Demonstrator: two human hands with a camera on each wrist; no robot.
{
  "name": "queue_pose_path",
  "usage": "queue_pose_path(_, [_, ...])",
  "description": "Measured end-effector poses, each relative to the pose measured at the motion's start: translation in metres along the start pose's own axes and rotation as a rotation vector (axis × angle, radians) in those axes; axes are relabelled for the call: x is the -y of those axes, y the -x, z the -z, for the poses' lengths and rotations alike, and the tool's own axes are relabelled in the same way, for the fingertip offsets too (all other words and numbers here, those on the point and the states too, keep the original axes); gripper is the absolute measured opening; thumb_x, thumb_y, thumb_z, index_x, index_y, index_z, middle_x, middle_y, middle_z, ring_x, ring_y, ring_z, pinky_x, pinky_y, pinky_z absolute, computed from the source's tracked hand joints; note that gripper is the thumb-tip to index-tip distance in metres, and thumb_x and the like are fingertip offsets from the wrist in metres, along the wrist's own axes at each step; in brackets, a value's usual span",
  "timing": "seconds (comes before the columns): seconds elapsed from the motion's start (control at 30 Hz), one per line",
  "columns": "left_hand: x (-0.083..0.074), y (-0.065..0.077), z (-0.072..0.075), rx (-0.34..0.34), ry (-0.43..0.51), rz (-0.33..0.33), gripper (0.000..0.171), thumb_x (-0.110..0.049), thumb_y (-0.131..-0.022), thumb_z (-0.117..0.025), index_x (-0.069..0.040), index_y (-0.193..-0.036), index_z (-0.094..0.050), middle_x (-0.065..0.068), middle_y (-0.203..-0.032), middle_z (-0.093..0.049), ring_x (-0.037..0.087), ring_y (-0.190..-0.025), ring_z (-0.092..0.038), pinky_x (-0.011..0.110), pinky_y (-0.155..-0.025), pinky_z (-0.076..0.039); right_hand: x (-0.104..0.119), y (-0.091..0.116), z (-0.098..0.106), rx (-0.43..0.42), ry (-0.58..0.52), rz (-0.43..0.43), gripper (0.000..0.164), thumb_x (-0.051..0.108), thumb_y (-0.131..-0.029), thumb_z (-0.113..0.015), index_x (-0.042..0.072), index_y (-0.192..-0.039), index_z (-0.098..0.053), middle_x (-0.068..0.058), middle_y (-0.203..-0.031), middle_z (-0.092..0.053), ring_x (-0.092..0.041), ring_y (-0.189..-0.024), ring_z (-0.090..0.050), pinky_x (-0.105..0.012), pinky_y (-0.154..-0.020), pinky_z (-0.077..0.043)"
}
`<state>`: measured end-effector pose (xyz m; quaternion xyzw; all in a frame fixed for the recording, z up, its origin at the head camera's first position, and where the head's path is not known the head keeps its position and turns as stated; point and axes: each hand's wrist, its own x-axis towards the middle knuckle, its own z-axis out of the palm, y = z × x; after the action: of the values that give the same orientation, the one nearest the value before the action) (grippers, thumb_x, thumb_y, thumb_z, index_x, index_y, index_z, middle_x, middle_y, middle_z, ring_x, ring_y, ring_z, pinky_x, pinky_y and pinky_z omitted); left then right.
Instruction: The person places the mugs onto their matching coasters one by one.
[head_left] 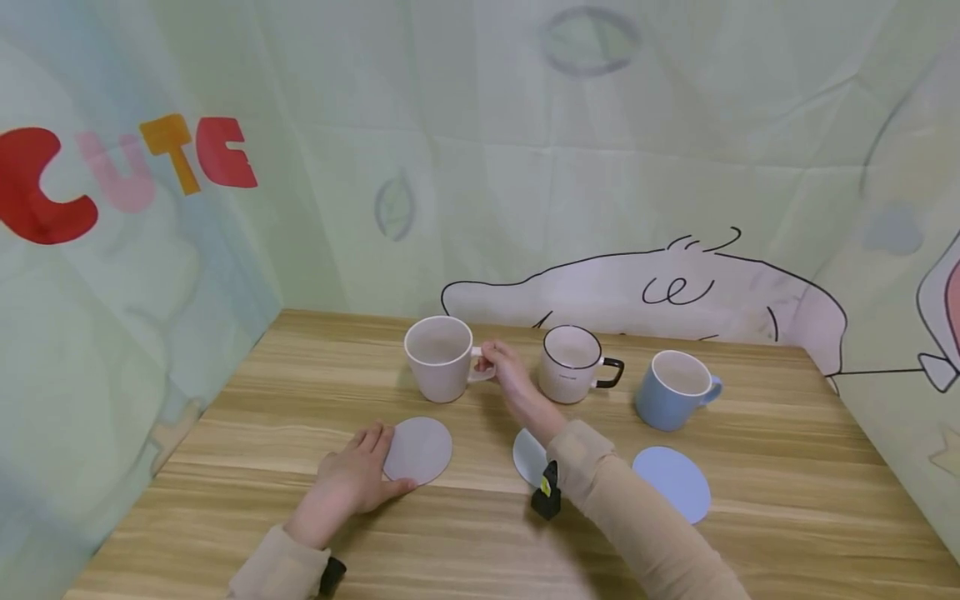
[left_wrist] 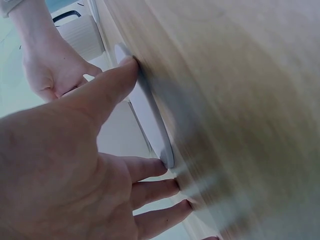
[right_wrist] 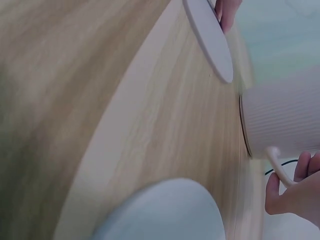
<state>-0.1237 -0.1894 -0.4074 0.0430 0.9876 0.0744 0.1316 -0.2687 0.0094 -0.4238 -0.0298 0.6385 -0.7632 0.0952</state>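
My right hand [head_left: 504,367] pinches the handle of a pale ribbed mug [head_left: 440,362]; the right wrist view shows the thumb and fingers on that handle [right_wrist: 278,165]. Whether the mug's base touches the table cannot be told. In front of it lies a round grey-lilac coaster [head_left: 420,452] on the table. My left hand [head_left: 352,475] holds this coaster at its edge, thumb on the near side and forefinger on the far side, as the left wrist view shows. Under my right forearm, a pale blue coaster [head_left: 527,457] is partly hidden.
A white mug with a black rim and handle [head_left: 567,371] stands right of my right hand. Farther right are a blue mug [head_left: 670,396] and a blue coaster [head_left: 678,483]. The wooden table [head_left: 795,517] ends at a printed cloth backdrop [head_left: 480,167].
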Motion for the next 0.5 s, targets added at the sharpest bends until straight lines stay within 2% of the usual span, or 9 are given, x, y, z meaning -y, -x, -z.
queue_pose_path(0.5, [0.0, 0.0007, -0.0006, 0.0, 0.007, 0.005, 0.09, -0.054, -0.083, -0.066, 0.004, -0.145, -0.035, 0.027, -0.152, -0.032, 0.044, -0.138, -0.035, 0.067, -0.094, -0.042, -0.0023, 0.0094, -0.0036, -0.004, -0.07, 0.007, 0.02, 0.007, -0.099, -0.04, 0.008, -0.083, -0.053, 0.004, -0.07, -0.051, -0.009, -0.072, -0.052, -0.026, -0.078, -0.041])
